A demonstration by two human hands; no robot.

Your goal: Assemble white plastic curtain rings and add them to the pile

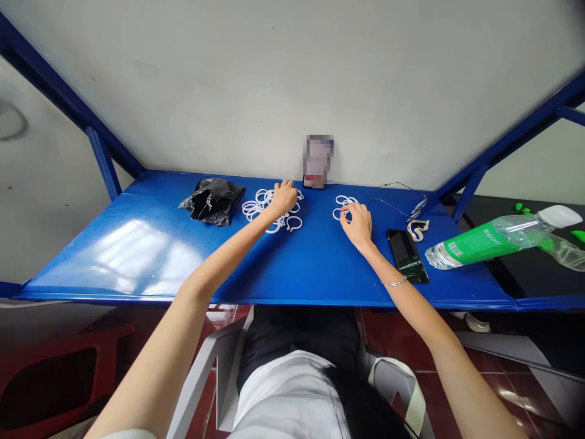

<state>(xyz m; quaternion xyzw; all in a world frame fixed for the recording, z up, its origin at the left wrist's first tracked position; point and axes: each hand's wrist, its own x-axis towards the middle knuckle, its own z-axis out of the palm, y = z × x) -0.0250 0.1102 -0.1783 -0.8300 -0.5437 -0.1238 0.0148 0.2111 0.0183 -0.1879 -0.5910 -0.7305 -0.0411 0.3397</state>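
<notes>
My left hand (284, 197) rests on a pile of several white plastic rings (260, 208) on the blue table (137, 244), its fingers curled over the rings; what it grips is hidden. My right hand (356, 224) lies to the right, fingertips pinched on a small group of white rings (342, 201). A thin bracelet (395, 283) circles my right wrist.
A crumpled black plastic bag (212, 200) lies left of the ring pile. A small card (319, 161) leans on the wall. A black phone (406, 256), glasses (404, 198), a white clip (418, 228) and a lying water bottle (493, 239) are at the right.
</notes>
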